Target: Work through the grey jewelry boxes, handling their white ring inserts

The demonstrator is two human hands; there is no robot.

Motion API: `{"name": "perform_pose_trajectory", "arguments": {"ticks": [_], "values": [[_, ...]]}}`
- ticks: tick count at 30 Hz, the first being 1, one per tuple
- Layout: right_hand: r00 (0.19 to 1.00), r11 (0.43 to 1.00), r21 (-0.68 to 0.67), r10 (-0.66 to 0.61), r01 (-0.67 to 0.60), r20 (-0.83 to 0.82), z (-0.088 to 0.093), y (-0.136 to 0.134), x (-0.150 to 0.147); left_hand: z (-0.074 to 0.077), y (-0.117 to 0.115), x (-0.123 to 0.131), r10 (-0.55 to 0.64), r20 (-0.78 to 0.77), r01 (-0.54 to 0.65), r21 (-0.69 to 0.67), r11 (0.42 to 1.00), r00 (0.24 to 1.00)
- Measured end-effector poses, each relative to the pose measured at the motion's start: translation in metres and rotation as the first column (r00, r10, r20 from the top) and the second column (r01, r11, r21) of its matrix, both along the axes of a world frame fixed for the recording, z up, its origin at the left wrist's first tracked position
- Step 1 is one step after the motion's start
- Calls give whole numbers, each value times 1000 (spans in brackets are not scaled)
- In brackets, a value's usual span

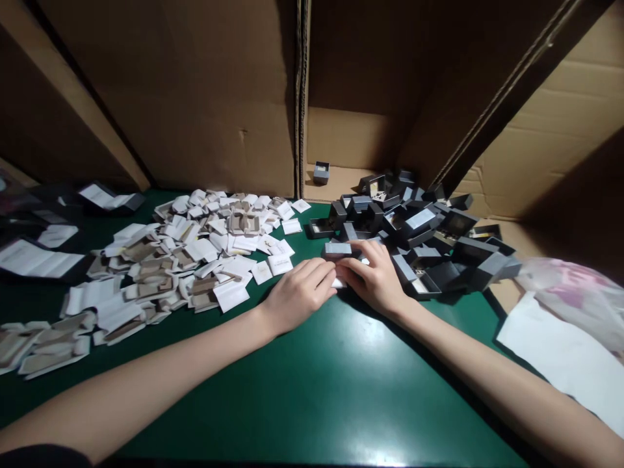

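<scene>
A small grey hinged box (338, 249) sits between my two hands on the green table, its lid standing up. Something white (338, 283) shows below the lid, mostly covered by fingers. My right hand (373, 276) grips the box from the right, with the index finger reaching to the lid. From the left, my left hand (299, 294) curls its fingers together at the box's front; the fingertips are partly hidden. Beyond my right hand lies a heap of similar dark grey boxes (422, 224), many with lids up.
Left of my hands spreads a pile of white paper pieces and small opened cartons (195, 250). Cardboard walls (195, 91) close off the back. One grey box (321, 172) stands apart on a cardboard ledge. A plastic bag (580, 292) and white sheet (560, 351) lie at right.
</scene>
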State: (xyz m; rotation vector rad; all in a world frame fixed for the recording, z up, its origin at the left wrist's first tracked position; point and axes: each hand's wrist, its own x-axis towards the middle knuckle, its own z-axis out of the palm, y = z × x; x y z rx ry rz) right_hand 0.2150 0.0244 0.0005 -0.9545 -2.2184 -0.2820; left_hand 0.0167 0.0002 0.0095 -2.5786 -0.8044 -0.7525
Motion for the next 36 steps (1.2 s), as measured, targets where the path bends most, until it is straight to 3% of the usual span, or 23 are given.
{"name": "perform_pose_trajectory", "arguments": {"ticks": [3,6,9,14,20,28,33,36], "values": [[990,993,115,45,-30,-131,0,-1,3,-1,0,-1,21,-6,-21,5,1000,1000],[986,977,172,140,-124,-85,1,-3,2,0,-1,-2,39,-10,-39,6,999,999],[979,977,72,204,-202,-9,2,-5,-2,1,-1,-2,48,-16,-48,18,999,999],[987,988,-9,151,-152,-57,3,-5,-8,2,-1,-1,57,-41,-56,30,998,998],[963,975,-161,114,-156,-243,1,-8,-9,2,0,-1,50,-56,-50,15,999,997],[874,816,-538,-89,-212,-478,6,-7,-9,-1,-4,0,39,-77,-36,45,998,996],[829,749,-570,-49,-339,-558,3,-5,-3,-1,-5,1,8,-29,-7,24,1000,1000],[814,777,-491,47,-394,-578,3,-9,1,-1,-5,1,-4,-17,4,-19,1000,1000]]}}
